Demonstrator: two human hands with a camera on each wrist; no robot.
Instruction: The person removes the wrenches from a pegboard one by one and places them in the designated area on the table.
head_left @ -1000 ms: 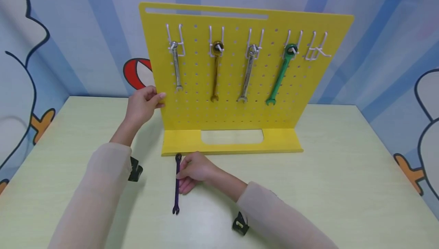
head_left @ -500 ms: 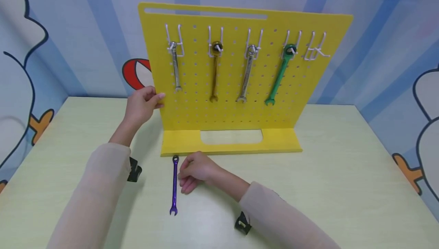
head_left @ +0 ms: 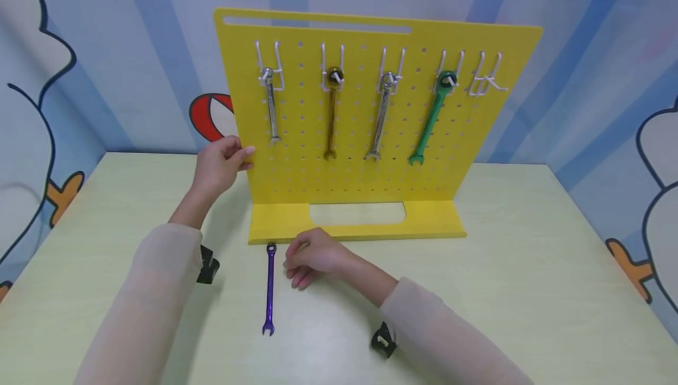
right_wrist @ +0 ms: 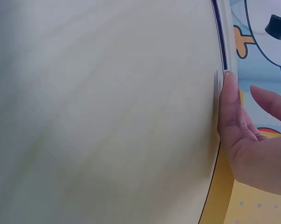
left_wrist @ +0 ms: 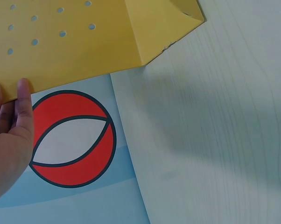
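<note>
A purple combination wrench [head_left: 269,291] lies on the table before the yellow pegboard [head_left: 349,173], its ring end near the base and its open end toward the person. Just right of it is my right hand [head_left: 318,255], empty, fingers loosely bent and a small gap from the wrench. In the right wrist view, thumb and fingers of this hand [right_wrist: 252,126] stand apart, low over the table. My left hand [head_left: 217,164] grips the pegboard's left edge, thumb in front; in the left wrist view that hand [left_wrist: 10,126] pinches the panel's edge.
On white hooks hang a small silver wrench [head_left: 272,108], a bronze one [head_left: 332,117], another silver one [head_left: 381,117] and a green one [head_left: 431,123]. The rightmost hook [head_left: 487,82] bears nothing. A printed wall [head_left: 175,32] stands behind the pale table [head_left: 529,267].
My right hand has let go of the purple wrench, which now lies flat on the table, and has drawn away to the right. My left hand keeps its grip on the pegboard.
</note>
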